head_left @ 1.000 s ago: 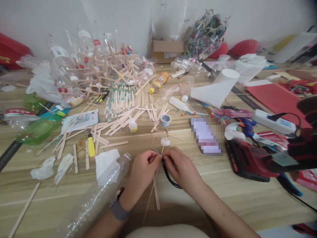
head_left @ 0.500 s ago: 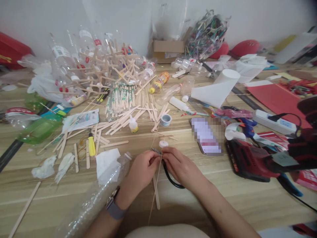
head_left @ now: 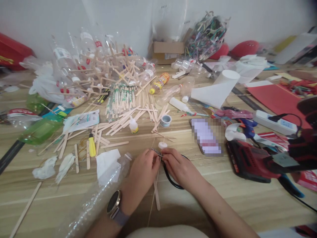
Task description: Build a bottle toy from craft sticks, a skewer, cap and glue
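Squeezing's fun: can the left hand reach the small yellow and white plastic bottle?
Probably yes: bare wooden tabletop leads to the bottle, though the left hand seems busy with a thin wooden stick.

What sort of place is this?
It looks like a craft workspace, perhaps a workshop: loose wooden sticks, clear bottles and a power tool crowd a wooden table.

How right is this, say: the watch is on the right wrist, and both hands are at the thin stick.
Wrong wrist: the head view shows the watch on the left. The left hand and right hand are at the thin stick.
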`<state>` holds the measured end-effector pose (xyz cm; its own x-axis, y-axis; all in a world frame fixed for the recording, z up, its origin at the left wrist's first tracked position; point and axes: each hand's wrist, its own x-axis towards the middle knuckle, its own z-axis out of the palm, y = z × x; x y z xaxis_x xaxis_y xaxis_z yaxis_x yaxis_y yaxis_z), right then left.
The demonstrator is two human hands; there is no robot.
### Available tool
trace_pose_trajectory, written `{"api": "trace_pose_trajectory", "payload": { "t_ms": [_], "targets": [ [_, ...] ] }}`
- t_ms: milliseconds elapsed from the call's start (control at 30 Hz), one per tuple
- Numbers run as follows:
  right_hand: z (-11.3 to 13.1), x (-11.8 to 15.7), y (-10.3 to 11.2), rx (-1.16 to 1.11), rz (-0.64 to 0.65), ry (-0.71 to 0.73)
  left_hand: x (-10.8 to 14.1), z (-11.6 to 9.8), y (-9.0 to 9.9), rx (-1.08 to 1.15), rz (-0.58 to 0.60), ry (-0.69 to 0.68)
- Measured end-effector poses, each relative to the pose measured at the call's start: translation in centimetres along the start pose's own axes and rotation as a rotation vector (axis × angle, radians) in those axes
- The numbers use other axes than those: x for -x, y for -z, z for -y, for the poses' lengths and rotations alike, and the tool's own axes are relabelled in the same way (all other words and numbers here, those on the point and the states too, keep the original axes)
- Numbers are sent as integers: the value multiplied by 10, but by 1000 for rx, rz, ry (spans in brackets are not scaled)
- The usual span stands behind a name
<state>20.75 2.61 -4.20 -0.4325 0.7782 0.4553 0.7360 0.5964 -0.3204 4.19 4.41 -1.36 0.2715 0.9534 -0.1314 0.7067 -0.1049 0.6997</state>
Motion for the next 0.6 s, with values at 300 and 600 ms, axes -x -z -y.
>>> {"api": "trace_pose_trajectory", "payload": {
  "t_ms": [300, 600],
  "targets": [
    [2, 1, 0, 42, 53, -16, -6, 1, 0, 286, 76, 152],
    [4, -1, -4, 81, 55, -44, -5, -2, 1, 343, 79, 142]
  ]
}}
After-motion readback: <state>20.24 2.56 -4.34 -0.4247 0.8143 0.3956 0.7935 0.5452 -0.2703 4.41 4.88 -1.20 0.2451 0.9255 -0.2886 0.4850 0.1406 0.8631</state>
